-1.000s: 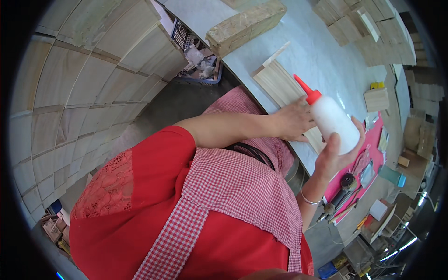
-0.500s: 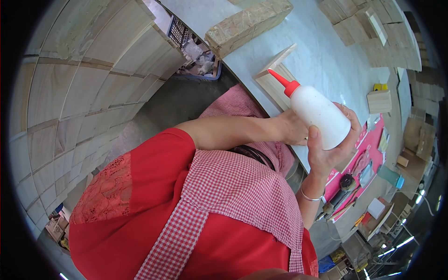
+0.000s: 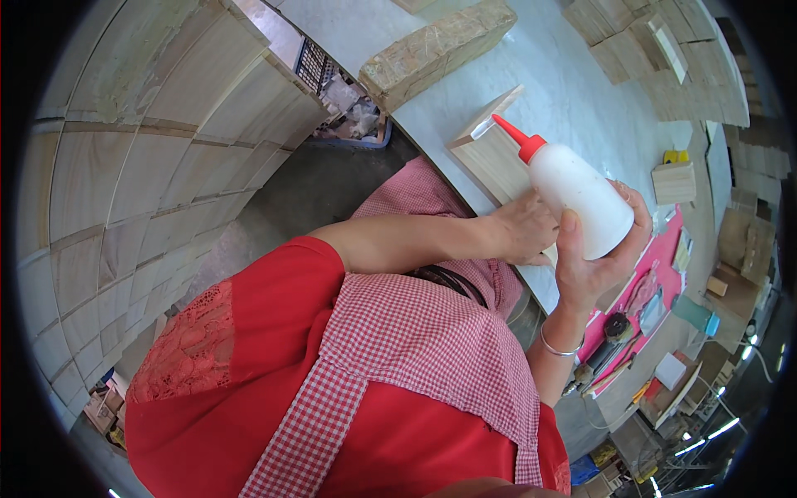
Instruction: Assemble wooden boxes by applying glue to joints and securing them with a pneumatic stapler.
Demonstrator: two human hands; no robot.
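My right hand (image 3: 602,249) is wrapped around a white squeeze glue bottle (image 3: 577,195) with a red cap and a long pointed nozzle. The bottle is tilted, its nozzle tip at the upper end of a pale wooden piece (image 3: 490,162) on the table. A whitish wet-looking strip lies along that end's edge, beside the tip. My left hand (image 3: 525,228) reaches across and grips the near end of the wooden piece, fingers curled and partly hidden behind the bottle.
A tape-wrapped block (image 3: 440,50) lies on the pale table (image 3: 573,83). Stacked wooden boards (image 3: 124,183) rise at left, next to a basket (image 3: 357,137) of scraps. More wood blocks (image 3: 639,50) stand far right. A pink sheet (image 3: 618,332) carries brushes and tools.
The nozzle has shifted slightly right along the wood's upper end, and a whitish strip now shows there. My left hand has moved slightly and still grips the wood.
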